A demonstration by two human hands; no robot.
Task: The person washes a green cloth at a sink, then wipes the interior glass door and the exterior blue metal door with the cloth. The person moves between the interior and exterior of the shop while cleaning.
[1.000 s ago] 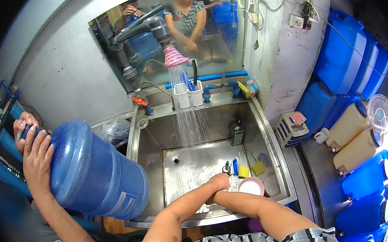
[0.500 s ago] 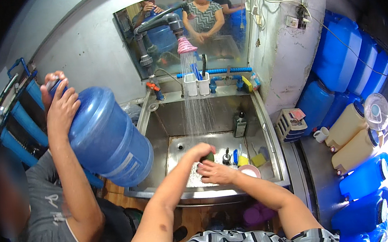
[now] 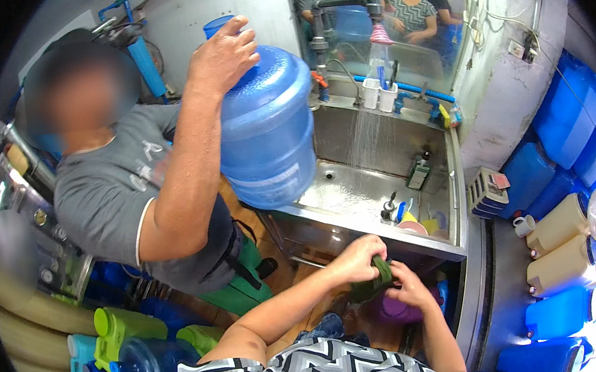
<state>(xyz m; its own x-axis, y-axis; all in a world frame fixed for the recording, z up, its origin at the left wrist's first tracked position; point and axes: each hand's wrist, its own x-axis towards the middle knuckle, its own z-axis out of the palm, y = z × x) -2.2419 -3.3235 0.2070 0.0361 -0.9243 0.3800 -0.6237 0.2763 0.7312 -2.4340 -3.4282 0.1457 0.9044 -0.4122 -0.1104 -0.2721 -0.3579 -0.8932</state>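
Note:
My left hand [image 3: 364, 258] is closed round a dark green cloth [image 3: 380, 273], which looks bunched and hangs partly below the fingers. On the cloth's other side my right hand [image 3: 411, 290] has bent fingers at its edge and seems to pinch it. Both hands are in front of the steel sink [image 3: 381, 232], on my side of its front rim. A purple container [image 3: 396, 311] sits below them, partly hidden by my right hand.
Water runs from a pink-covered spout [image 3: 379, 33] into the sink. A dark bottle [image 3: 419, 170] and sponges stand inside it. At left a co-worker [image 3: 169, 191] holds a large blue water jug [image 3: 264, 128]. Blue containers [image 3: 561, 313] line the right side.
My hands have come back out of the sink toward my body, bringing the green cloth. My view has swung left. The co-worker's jug, tilted before, is now nearly upright.

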